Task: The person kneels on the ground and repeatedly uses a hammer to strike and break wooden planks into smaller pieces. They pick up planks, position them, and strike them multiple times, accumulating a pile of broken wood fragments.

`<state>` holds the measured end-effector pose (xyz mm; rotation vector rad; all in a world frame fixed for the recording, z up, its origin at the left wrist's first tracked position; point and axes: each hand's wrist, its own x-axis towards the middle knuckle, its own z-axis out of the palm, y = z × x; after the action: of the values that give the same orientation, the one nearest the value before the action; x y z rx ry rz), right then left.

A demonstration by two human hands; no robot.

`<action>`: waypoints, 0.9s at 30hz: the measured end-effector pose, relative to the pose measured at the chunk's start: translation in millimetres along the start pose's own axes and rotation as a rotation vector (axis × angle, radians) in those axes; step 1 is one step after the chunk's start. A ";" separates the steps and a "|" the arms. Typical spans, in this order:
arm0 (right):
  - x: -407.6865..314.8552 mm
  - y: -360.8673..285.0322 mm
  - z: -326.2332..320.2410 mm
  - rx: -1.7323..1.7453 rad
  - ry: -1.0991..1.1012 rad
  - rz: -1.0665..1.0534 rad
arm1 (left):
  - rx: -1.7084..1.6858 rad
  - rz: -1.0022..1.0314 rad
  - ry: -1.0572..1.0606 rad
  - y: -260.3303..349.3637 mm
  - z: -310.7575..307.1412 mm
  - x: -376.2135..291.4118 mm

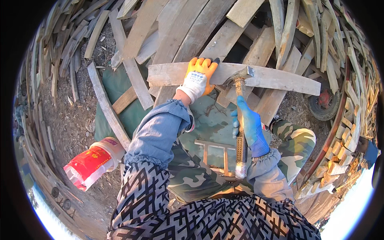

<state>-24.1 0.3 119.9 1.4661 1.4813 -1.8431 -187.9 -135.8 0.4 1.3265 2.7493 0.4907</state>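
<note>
Before me a weathered wooden board (276,78) lies crosswise over other planks. My left hand (199,76), in an orange and white work glove, grips this board left of its middle, fingers over the far edge. My right hand (247,124), in a blue glove, is closed around the patterned handle of a claw hammer (240,79). The hammer's head is at the board, right of my left hand; whether it touches the wood I cannot tell. Below the board, a green sheet (207,120) covers part of the ground between my knees.
A red and white plastic bucket (96,159) lies tilted at the left. Loose planks (180,33) are heaped ahead. A wheel (324,100) stands at the right, near stacked wood blocks (342,150). A small wooden frame (215,145) is between my legs.
</note>
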 end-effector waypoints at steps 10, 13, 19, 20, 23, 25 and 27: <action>24.9 34.6 -39.1 -0.111 -0.031 -0.074 | -0.078 -0.050 -0.078 -7.2 1.4 6.4; 36.5 79.7 -10.4 0.099 0.038 -0.224 | -0.061 -0.050 -0.049 -7.7 0.3 7.9; 28.2 74.6 -15.2 0.024 0.118 -0.160 | 0.001 -0.044 -0.055 -5.4 1.0 7.6; 19.9 62.7 -21.6 0.014 0.094 -0.200 | -0.014 -0.045 -0.055 -5.4 1.5 7.4; -6.1 36.5 -33.1 0.175 0.032 -0.258 | 0.005 -0.052 -0.041 -4.3 2.3 5.9; -12.2 29.6 -31.3 0.190 0.093 -0.180 | -0.013 -0.052 -0.055 -5.1 2.1 6.3; -8.4 34.6 -20.7 0.205 0.093 -0.160 | -0.020 -0.049 -0.066 -6.2 1.6 7.4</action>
<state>16.2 2.3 111.8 1.5866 1.5310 -2.1015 -196.9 -133.3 -2.3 1.2440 2.7090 0.4609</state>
